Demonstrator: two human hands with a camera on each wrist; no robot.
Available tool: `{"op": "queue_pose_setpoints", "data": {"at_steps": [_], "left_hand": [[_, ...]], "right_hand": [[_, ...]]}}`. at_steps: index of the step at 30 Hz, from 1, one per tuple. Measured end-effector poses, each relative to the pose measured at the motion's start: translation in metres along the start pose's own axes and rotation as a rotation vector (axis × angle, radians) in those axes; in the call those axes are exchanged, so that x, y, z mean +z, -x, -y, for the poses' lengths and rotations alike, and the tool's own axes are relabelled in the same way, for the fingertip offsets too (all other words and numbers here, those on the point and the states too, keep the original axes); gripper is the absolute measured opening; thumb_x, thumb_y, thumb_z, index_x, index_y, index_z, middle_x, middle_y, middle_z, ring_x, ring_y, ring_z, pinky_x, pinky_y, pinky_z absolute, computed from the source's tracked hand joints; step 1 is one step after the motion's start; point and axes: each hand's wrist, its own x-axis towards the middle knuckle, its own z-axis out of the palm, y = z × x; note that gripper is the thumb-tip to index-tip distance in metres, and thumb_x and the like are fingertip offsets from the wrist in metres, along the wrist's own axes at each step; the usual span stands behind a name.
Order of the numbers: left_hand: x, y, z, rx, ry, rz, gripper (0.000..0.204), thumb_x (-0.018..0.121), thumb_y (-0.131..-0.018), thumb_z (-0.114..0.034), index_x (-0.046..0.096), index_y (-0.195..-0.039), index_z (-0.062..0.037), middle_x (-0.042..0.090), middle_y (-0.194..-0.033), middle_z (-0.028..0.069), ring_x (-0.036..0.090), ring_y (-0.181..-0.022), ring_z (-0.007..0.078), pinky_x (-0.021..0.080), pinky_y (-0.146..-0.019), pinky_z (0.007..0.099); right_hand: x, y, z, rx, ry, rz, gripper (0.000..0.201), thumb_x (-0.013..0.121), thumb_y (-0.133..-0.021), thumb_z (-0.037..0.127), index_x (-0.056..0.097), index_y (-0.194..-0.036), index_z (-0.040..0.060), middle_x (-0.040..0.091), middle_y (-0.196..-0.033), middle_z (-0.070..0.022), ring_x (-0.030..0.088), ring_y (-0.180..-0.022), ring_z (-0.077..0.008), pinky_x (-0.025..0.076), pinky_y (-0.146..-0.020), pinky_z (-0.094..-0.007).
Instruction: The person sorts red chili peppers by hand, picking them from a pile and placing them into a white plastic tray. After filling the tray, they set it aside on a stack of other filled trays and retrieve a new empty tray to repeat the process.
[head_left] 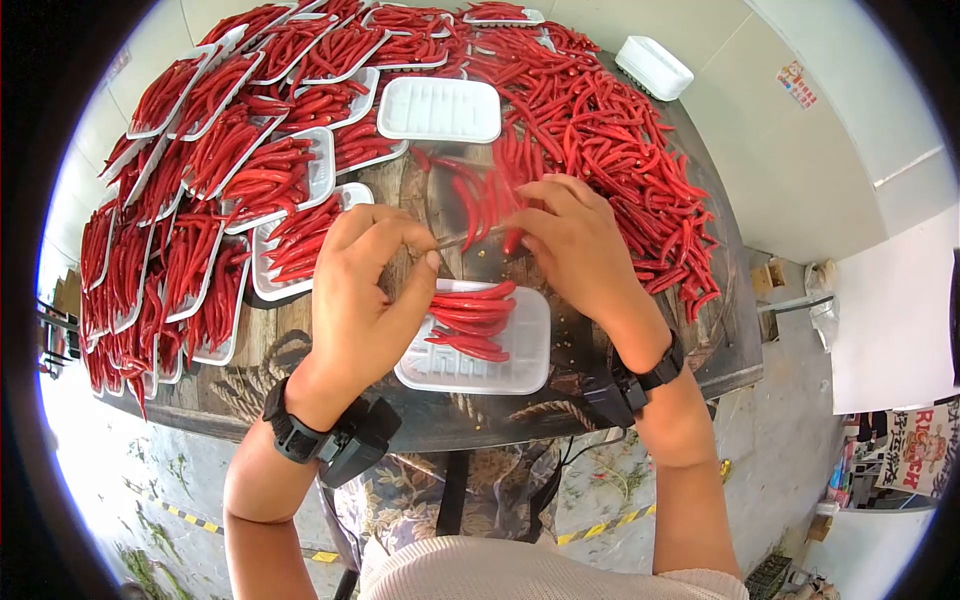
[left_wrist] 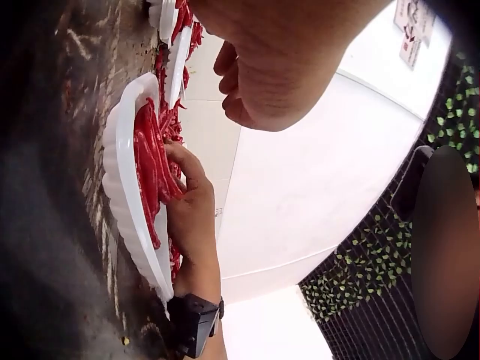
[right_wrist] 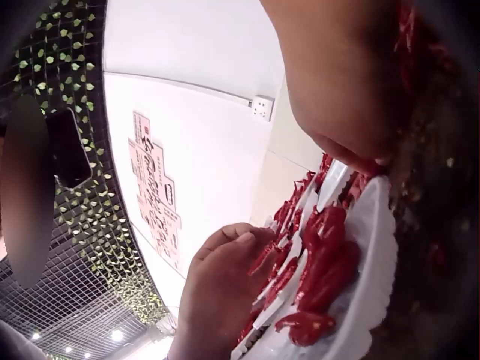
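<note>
In the head view my left hand (head_left: 365, 285) hovers left of a white foam tray (head_left: 530, 345), its thumb and index fingertips close together. A thin, blurred brownish strip spans from those fingertips toward my right hand (head_left: 580, 245); I cannot tell whether the left hand pinches it. The right hand, fingers curled down, holds a red chili pepper (head_left: 512, 240) at its fingertips, beyond the tray. Several chili peppers (head_left: 470, 318) lie side by side in that tray. More loose peppers (head_left: 480, 200), blurred, lie just beyond both hands.
Filled trays (head_left: 275, 175) of peppers crowd the table's left side, many overlapping. A large heap of loose peppers (head_left: 610, 150) covers the right. One bare white tray (head_left: 440, 110) sits at the back centre; a stack of white trays (head_left: 654, 68) stands at the far right edge.
</note>
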Motion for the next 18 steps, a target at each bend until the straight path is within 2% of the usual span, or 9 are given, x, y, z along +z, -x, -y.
{"op": "queue_pose_setpoints", "data": {"at_steps": [4,6,7,9,10,12,15,18], "left_hand": [[0.000,0.000,0.001,0.019,0.001,0.000,0.009,0.069,-0.083,0.001,0.066,-0.091,-0.0018,0.065,-0.098,0.0133,0.063,-0.094,0.0294,0.048,-0.086,0.0362],[0.001,0.000,0.003,0.013,0.014,-0.009,0.011,0.070,-0.081,0.000,0.066,-0.091,-0.0027,0.065,-0.097,0.0124,0.062,-0.094,0.0309,0.048,-0.085,0.0389],[0.002,0.000,0.003,0.007,0.029,-0.020,0.012,0.070,-0.080,-0.001,0.067,-0.092,-0.0036,0.064,-0.096,0.0116,0.061,-0.094,0.0324,0.047,-0.084,0.0415],[0.001,0.000,0.002,0.009,0.009,-0.014,0.011,0.069,-0.081,0.000,0.066,-0.091,-0.0027,0.064,-0.097,0.0123,0.062,-0.094,0.0308,0.048,-0.085,0.0390],[0.000,0.000,0.002,0.011,-0.011,-0.007,0.009,0.069,-0.083,0.001,0.066,-0.091,-0.0018,0.065,-0.098,0.0130,0.063,-0.094,0.0292,0.048,-0.086,0.0364],[0.001,0.000,0.003,0.013,-0.008,-0.007,0.009,0.069,-0.083,0.000,0.065,-0.091,-0.0017,0.065,-0.098,0.0130,0.063,-0.094,0.0291,0.048,-0.086,0.0365],[0.000,0.000,0.003,0.011,-0.002,0.001,0.010,0.070,-0.083,0.000,0.067,-0.093,-0.0021,0.064,-0.099,0.0133,0.063,-0.095,0.0292,0.049,-0.086,0.0368],[-0.002,-0.001,-0.002,0.044,0.044,0.035,0.014,0.071,-0.083,-0.001,0.069,-0.097,-0.0032,0.063,-0.103,0.0133,0.062,-0.097,0.0297,0.049,-0.086,0.0371]], "right_hand": [[-0.014,0.002,0.008,0.007,0.014,0.041,0.029,0.074,-0.081,0.003,0.071,-0.109,0.0104,0.066,-0.118,-0.0062,0.059,-0.115,-0.0313,0.049,-0.095,-0.0428],[-0.015,0.002,0.010,0.132,-0.122,-0.106,0.028,0.073,-0.079,0.003,0.071,-0.106,0.0089,0.068,-0.108,-0.0107,0.064,-0.099,-0.0312,0.051,-0.084,-0.0430],[-0.016,0.002,0.014,0.132,-0.122,-0.106,0.028,0.073,-0.079,0.003,0.071,-0.106,0.0089,0.068,-0.108,-0.0107,0.064,-0.099,-0.0312,0.051,-0.084,-0.0430],[-0.022,-0.002,0.026,0.271,-0.565,-0.302,0.029,0.072,-0.083,0.001,0.069,-0.112,0.0059,0.069,-0.104,-0.0115,0.067,-0.090,-0.0285,0.052,-0.079,-0.0387],[-0.026,-0.001,0.029,0.270,-0.566,-0.302,0.029,0.072,-0.083,0.001,0.069,-0.112,0.0059,0.069,-0.104,-0.0115,0.067,-0.090,-0.0285,0.052,-0.079,-0.0387],[-0.033,0.001,0.035,0.214,-0.668,-0.108,0.026,0.069,-0.085,-0.001,0.069,-0.111,0.0024,0.070,-0.102,-0.0120,0.069,-0.090,-0.0251,0.053,-0.078,-0.0341],[-0.028,0.004,0.040,0.141,-0.801,-0.054,0.022,0.070,-0.085,0.000,0.069,-0.106,0.0010,0.070,-0.099,-0.0120,0.069,-0.093,-0.0234,0.053,-0.080,-0.0317],[-0.027,0.004,0.044,0.182,-0.835,-0.072,0.023,0.075,-0.081,-0.001,0.070,-0.103,0.0005,0.070,-0.095,-0.0106,0.069,-0.088,-0.0187,0.053,-0.078,-0.0308]]}}
